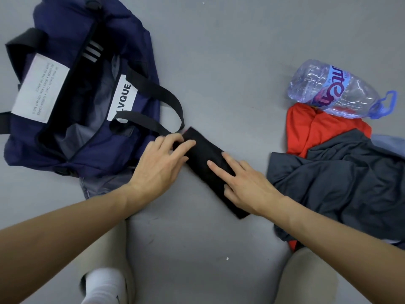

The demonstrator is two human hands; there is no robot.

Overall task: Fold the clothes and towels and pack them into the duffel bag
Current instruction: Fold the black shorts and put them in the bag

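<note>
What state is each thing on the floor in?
duffel bag: unzipped, open.
black cloth: folded narrow, flat on floor.
left hand: rests on black cloth.
right hand: presses black cloth.
water bottle: lying on its side.
red garment: unfolded, crumpled.
grey garment: unfolded, overlapping red garment.

duffel bag (87, 132) left | folded cloth (208, 163) centre, just beside bag | clothes pile (341, 183) right | bottle (337, 88) behind pile

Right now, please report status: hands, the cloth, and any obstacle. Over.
Both hands on folded black cloth: right hand flat, left hand at far end, grip unclear. Cloth on floor beside open duffel bag. Nothing blocks the bag.
</note>
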